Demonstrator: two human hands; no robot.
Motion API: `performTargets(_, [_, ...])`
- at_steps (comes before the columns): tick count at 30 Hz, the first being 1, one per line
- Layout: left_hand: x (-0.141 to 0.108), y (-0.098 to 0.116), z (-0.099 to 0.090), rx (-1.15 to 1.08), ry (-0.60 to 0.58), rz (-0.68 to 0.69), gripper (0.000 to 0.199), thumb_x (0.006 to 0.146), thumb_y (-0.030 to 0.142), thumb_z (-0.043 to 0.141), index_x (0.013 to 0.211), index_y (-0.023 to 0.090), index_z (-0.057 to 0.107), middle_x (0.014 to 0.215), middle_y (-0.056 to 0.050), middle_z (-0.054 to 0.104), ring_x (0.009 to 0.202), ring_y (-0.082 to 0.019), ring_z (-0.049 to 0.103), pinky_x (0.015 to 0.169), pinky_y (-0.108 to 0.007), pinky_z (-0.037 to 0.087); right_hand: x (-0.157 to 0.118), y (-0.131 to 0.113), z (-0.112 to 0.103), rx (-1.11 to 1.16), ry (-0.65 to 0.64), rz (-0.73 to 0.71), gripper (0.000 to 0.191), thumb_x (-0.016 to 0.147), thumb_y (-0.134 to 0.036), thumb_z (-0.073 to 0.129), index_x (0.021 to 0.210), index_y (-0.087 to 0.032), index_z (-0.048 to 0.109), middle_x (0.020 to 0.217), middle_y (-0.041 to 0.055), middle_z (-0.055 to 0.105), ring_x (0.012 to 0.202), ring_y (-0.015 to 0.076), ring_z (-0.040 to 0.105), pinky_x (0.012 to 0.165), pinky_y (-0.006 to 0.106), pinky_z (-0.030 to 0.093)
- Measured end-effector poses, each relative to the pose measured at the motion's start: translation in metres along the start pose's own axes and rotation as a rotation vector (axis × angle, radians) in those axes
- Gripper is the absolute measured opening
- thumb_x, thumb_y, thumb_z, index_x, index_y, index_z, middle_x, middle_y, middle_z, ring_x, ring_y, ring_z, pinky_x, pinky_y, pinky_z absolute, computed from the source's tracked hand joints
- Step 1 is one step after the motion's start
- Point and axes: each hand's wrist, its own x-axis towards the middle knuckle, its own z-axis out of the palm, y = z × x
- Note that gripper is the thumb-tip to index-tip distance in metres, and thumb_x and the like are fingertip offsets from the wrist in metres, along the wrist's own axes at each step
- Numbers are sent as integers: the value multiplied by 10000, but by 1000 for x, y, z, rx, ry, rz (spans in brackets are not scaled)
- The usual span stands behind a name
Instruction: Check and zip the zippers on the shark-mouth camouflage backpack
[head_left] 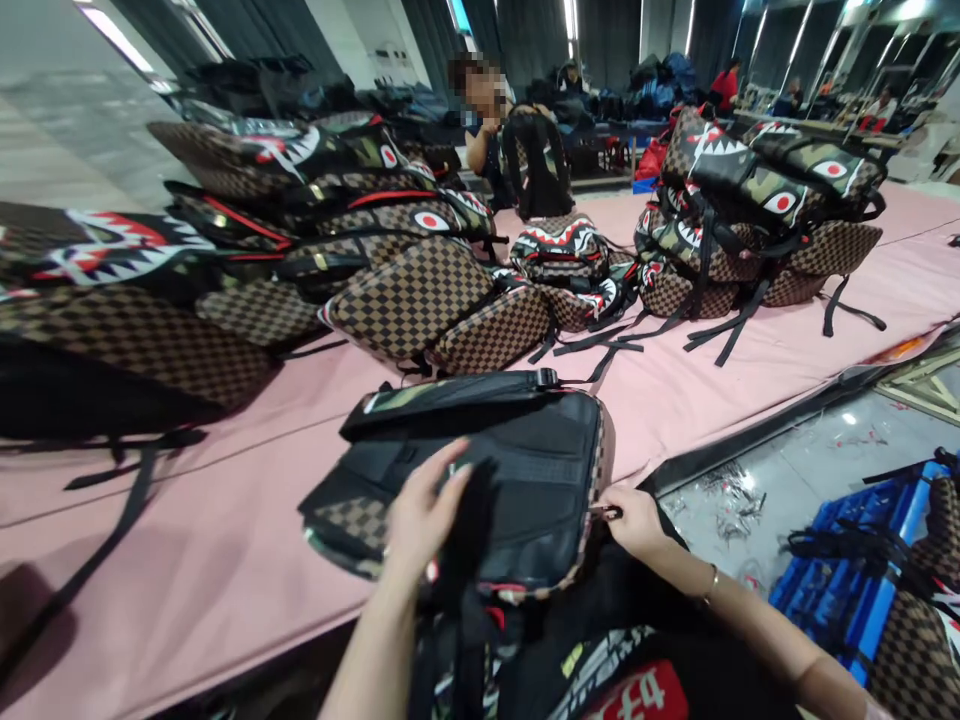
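Observation:
A black backpack (517,450) with brown checkered edges lies back side up at the near edge of the pink-covered table (285,530). My left hand (427,505) is over its left half, fingers apart, with nothing in them; whether it touches the back panel is hard to tell. At the bag's right edge my right hand (630,515) is closed on a small tool with a black end, partly hidden by the fingers. One shoulder strap (450,395) runs along the bag's far side.
Piled checkered and camouflage backpacks (412,300) stand behind and left. Another pile (750,210) is at the back right. A person (484,110) is across the table beside an upright black backpack (536,160). A blue crate (847,570) with bags is at the lower right.

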Motion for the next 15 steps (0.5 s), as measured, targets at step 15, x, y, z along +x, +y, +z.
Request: performTargets(15, [-149, 28, 71, 78, 10, 78, 170, 798, 266, 578, 941, 193, 636, 827, -41, 631, 779, -162, 589, 720, -285, 479, -31, 5, 7, 236, -191, 169, 300, 815, -361, 477, 570, -188, 490, 565, -20, 523, 563, 119, 497, 576, 232, 395])
